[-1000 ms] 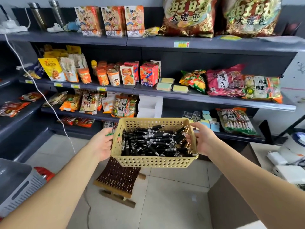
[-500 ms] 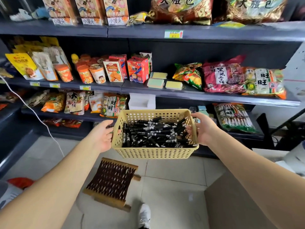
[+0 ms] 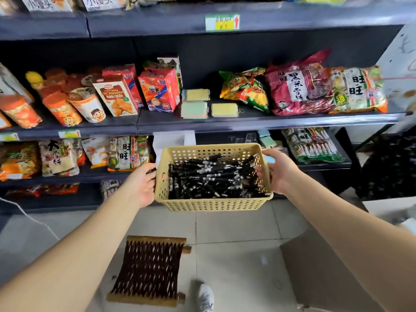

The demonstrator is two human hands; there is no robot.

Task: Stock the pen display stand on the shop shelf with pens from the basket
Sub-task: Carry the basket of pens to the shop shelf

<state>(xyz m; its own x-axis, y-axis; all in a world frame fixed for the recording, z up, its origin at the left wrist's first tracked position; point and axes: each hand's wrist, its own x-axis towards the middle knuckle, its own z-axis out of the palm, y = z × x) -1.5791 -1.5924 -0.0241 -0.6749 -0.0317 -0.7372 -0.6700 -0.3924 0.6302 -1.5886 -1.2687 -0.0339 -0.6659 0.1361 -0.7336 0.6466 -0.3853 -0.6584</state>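
Head view: you hold the basket point(image 3: 213, 202) out in front of you with both hands, clear of the floor and level with the lower boards of the shelf point(image 3: 247, 123). Your left hand point(image 3: 140, 188) clasps the left end wall, its fingers curled round the outside. Your right hand point(image 3: 281, 171) grasps the right end at the rim, thumb over the edge on the inside and fingers behind the wall. The basket is pale yellow plastic with small holes, and it sits roughly level.

The pens point(image 3: 209, 179) lie inside it in a loose heap, black with silver bands, crossing one another at all angles. They fill the bottom and reach about halfway up the walls.

Just behind the basket's far rim a white box point(image 3: 173, 138) stands on the shelf, partly hidden; you cannot tell what it holds. The board above carries snack boxes point(image 3: 159, 91), yellow pads point(image 3: 224, 109) and snack bags point(image 3: 299, 86). A price tag point(image 3: 222, 22) sticks to the edge of the top board.

On the tiled floor below your left arm lies a wooden frame point(image 3: 148, 271) with a dark lattice. A white shoe point(image 3: 206, 297) shows just right of it, and a cardboard box point(image 3: 326, 278) sits under your right arm.
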